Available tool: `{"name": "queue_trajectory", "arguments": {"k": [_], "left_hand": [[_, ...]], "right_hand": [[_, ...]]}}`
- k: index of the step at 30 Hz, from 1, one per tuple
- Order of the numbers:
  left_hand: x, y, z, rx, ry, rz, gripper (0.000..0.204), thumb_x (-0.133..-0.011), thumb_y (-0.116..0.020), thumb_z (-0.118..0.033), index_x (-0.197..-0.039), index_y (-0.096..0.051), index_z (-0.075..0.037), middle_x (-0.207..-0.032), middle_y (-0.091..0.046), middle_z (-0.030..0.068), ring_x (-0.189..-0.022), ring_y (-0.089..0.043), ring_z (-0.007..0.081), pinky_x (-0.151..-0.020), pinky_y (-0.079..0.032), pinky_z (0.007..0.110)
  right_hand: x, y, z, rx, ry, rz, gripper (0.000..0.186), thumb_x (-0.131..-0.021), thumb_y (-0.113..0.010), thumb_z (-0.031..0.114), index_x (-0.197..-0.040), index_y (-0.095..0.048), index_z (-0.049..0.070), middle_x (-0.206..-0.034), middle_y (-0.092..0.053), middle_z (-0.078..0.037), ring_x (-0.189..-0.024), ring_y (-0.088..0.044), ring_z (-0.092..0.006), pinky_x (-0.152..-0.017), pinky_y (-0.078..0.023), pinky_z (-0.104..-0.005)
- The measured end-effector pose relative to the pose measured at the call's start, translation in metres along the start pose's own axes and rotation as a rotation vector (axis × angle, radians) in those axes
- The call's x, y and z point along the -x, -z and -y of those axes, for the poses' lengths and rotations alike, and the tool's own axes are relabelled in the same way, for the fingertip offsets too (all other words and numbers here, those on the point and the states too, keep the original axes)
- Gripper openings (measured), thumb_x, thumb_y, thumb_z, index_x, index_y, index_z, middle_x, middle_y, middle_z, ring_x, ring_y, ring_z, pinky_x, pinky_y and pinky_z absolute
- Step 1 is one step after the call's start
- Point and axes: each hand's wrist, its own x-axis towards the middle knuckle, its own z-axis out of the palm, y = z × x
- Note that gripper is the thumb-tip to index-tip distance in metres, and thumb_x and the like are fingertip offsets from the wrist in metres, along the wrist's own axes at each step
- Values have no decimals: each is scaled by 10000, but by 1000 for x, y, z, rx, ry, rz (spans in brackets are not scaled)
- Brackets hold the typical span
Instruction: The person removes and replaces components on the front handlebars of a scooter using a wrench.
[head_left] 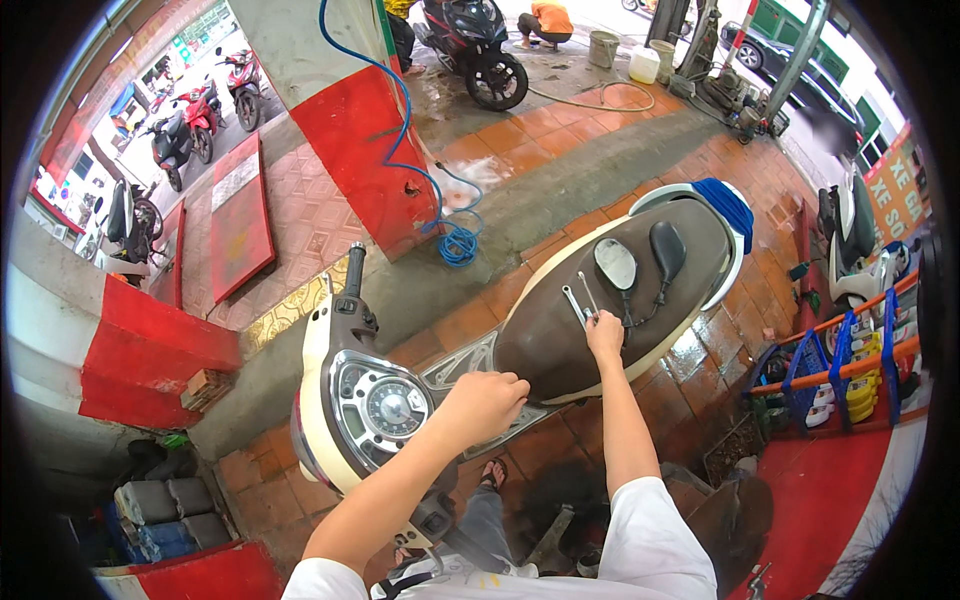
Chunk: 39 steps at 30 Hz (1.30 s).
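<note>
A cream scooter with a brown seat point(530, 345) stands in front of me. My right hand point(604, 336) is closed around the lower ends of two metal wrenches point(574, 304) over the seat. Beside them two black rear-view mirrors lie on the seat: one mirror point(615, 262) shows its glass, the other mirror point(667, 250) its dark back. My left hand point(488, 402) is curled into a fist between the seat and the round dashboard point(393, 405); whatever its fingers may hold is hidden. A blue cloth point(724, 208) covers the seat's rear end.
A blue hose point(458, 246) lies coiled by the red and white pillar point(370, 140). Bottles stand in an orange and blue rack point(850, 370) at right. A dark motorcycle point(480, 50) and a crouching person in orange point(548, 20) are farther off. Stacked containers point(165, 505) sit at lower left.
</note>
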Motion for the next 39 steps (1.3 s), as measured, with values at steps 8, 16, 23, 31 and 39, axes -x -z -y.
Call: {"name": "queue_trajectory", "arguments": {"k": [8,16,23,31,39], "left_hand": [[2,14,-11,242,215,-289,227,-839,-733,-247,-929,-675,-48,-828,-662,106,-726,-659,283,-662,-527,374],[61,64,-31,533,203,-597,272,-820,-779,-131,-1033,-709,23,-953,-710,135,-775,-713,183,-683,-586,282],[143,97,-1,566,256,-824,187,-879,-713,-86,-1040,-685,4,-915,-695,99,-816,-680,137,-696,-573,280],[179,150,191,382,314,-1014,162,-922,-635,-71,-1068,-682,-16,-899,-693,101,-771,-668,154,-673,-528,289],[162,139,235,529,235,-774,162,-897,-638,-61,-1044,-694,-25,-875,-672,156,-738,-651,261,-683,-502,346]], "right_hand": [[82,72,77,-1120,-137,261,209,-919,-690,153,-1027,-668,-24,-633,-477,75,-492,-401,-24,-434,-320,-233],[215,162,205,-1339,131,535,193,-954,-646,91,-1095,-651,-39,-643,-481,96,-530,-382,27,-448,-262,-182],[270,160,278,-1229,294,616,195,-949,-649,96,-1112,-624,-6,-668,-474,109,-570,-360,28,-512,-272,-165],[304,171,342,-1092,135,692,159,-1015,-506,146,-1115,-554,31,-689,-459,65,-561,-376,-10,-506,-315,-200],[283,122,398,-724,230,257,189,-965,-564,114,-1045,-668,-22,-741,-603,13,-634,-467,-40,-564,-383,-235]]}}
